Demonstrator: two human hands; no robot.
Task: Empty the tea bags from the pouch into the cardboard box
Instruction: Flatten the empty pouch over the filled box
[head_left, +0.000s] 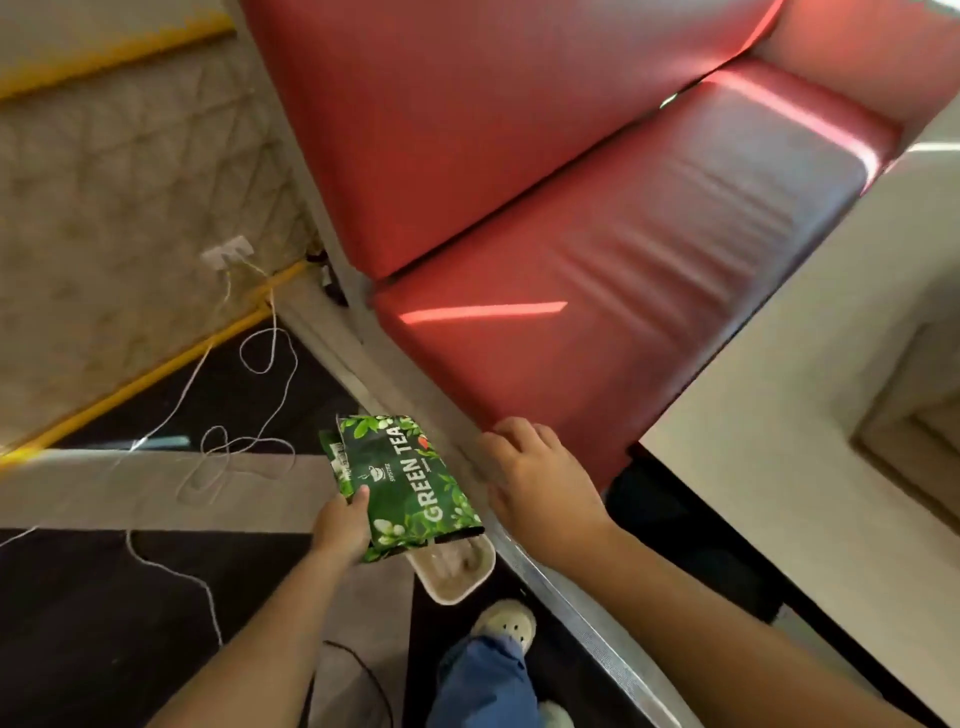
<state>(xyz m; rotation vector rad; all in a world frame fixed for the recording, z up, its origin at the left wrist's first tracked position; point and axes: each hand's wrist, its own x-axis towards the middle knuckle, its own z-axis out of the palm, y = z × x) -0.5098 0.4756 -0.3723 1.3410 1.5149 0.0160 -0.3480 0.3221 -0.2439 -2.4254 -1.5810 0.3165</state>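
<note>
Pouch (410, 478) in left hand (340, 530), box (457, 574) half-hidden behind

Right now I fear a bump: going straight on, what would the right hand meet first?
Likely the red seat cushion, at its front edge just beyond the right hand; depth is unclear.

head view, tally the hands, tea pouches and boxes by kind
hands: 2 (left hand grips the pouch, right hand holds nothing)
tea pouch: 1
cardboard box: 1
total: 4
</note>
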